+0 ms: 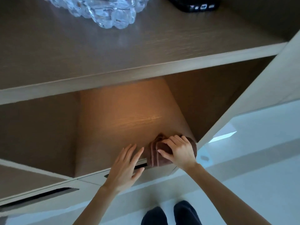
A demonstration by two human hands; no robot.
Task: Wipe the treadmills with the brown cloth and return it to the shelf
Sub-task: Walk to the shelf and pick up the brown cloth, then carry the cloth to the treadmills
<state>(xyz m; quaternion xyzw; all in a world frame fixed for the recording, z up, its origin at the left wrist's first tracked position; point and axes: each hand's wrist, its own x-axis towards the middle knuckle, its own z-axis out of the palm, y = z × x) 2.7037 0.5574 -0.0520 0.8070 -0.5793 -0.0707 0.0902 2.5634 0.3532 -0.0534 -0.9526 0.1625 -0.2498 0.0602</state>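
Note:
The brown cloth (158,154), folded into several layers, lies at the front right corner of the lit lower shelf (123,120). My right hand (177,151) grips the cloth from above, thumb on its near side and fingers curled over the top. Just to its left, my left hand (127,166) hovers over the shelf's front edge with fingers straight and spread, holding nothing. No treadmill is in view.
Above is a wooden upper shelf (113,54) carrying a clear glass ornament (105,10) and a black device (194,4). A pale side panel (259,88) bounds the compartment on the right. Dark slots run along the front edge (40,196). My dark shoes (170,215) stand on a pale floor.

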